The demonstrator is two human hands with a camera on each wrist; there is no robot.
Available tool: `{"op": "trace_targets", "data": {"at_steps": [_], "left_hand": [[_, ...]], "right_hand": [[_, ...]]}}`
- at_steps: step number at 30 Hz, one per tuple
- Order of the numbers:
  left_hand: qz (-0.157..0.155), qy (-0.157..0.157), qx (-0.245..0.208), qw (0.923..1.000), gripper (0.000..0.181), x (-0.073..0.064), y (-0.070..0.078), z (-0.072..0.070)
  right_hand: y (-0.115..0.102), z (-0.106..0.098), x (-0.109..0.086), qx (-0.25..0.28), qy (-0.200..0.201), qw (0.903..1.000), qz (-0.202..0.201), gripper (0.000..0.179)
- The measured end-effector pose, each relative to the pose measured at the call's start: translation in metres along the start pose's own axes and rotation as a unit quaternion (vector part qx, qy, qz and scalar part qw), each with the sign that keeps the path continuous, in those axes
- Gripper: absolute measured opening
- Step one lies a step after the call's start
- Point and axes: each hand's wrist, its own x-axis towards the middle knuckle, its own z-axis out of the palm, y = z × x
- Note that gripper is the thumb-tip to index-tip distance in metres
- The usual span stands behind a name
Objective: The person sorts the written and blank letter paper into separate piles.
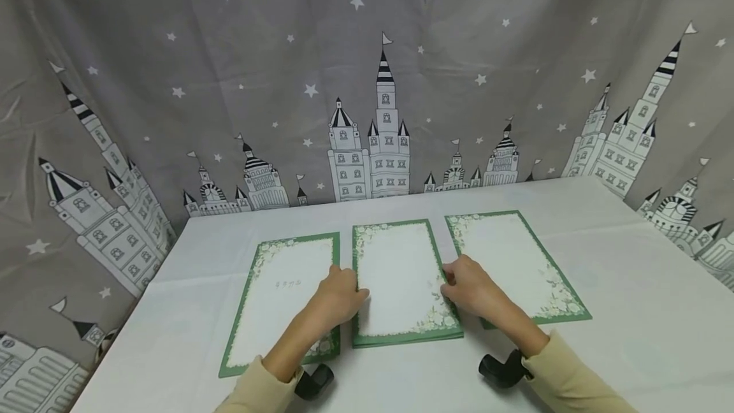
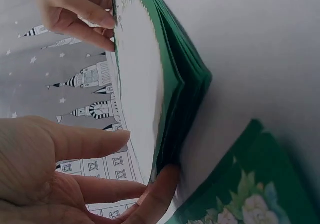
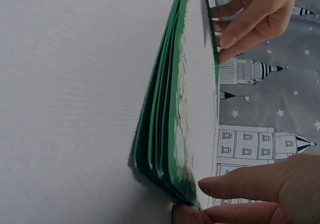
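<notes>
Between both hands is the middle stack of paper sheets (image 1: 398, 279), white with a green border and pale printed flowers. My left hand (image 1: 338, 295) grips its left edge, thumb near the top face and fingers at the side. On the opposite edge my right hand (image 1: 471, 287) holds it with thumb and curled fingers. Several layers show apart along the near edge of the stack (image 3: 165, 114) in the right wrist view. In the left wrist view, a left fingertip (image 2: 167, 176) presses against the edge of the stack (image 2: 140, 69).
A similar bordered sheet (image 1: 304, 260) with small handwritten marks lies to the left, partly under my left forearm. Another (image 1: 504, 253) lies to the right, partly behind my right hand. A white cloth (image 1: 631, 285) covers the table; a grey castle-print curtain (image 1: 258, 81) hangs behind.
</notes>
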Motion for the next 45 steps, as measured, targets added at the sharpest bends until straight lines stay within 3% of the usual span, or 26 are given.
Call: {"op": "trace_targets", "data": {"at_steps": [3, 7, 11, 18, 20, 27, 38, 45], "left_hand": [[0.007, 0.009, 0.004, 0.9999, 0.032, -0.002, 0.002, 0.002], [0.024, 0.024, 0.010, 0.9994, 0.043, -0.003, 0.003, 0.004], [0.029, 0.024, 0.001, 0.9993, 0.045, -0.003, 0.002, 0.005], [0.035, 0.016, -0.031, 0.9988, 0.006, -0.004, 0.001, 0.002], [0.042, 0.006, -0.040, 0.9983, 0.014, -0.005, 0.001, 0.002], [0.036, -0.022, -0.065, 0.9970, 0.074, -0.005, 0.005, 0.004], [0.077, 0.004, -0.130, 0.9885, 0.075, 0.000, 0.025, 0.017], [0.109, -0.007, -0.194, 0.9749, 0.075, 0.001, 0.056, 0.037]], "right_hand": [[-0.002, 0.004, -0.001, -0.027, 0.010, 0.9996, -0.002, 0.045], [-0.003, 0.007, -0.002, -0.039, 0.037, 0.9983, -0.021, 0.042], [-0.004, 0.009, -0.004, -0.019, 0.052, 0.9982, -0.024, 0.038], [-0.004, 0.008, -0.004, 0.027, 0.048, 0.9983, -0.020, 0.040], [-0.003, 0.005, -0.004, 0.037, 0.041, 0.9983, -0.016, 0.042], [0.003, -0.011, -0.007, 0.055, 0.039, 0.9974, -0.025, 0.047], [0.020, -0.053, -0.016, 0.030, 0.066, 0.9972, -0.019, 0.052], [0.040, -0.080, -0.022, -0.003, 0.067, 0.9977, -0.004, 0.053]]}}
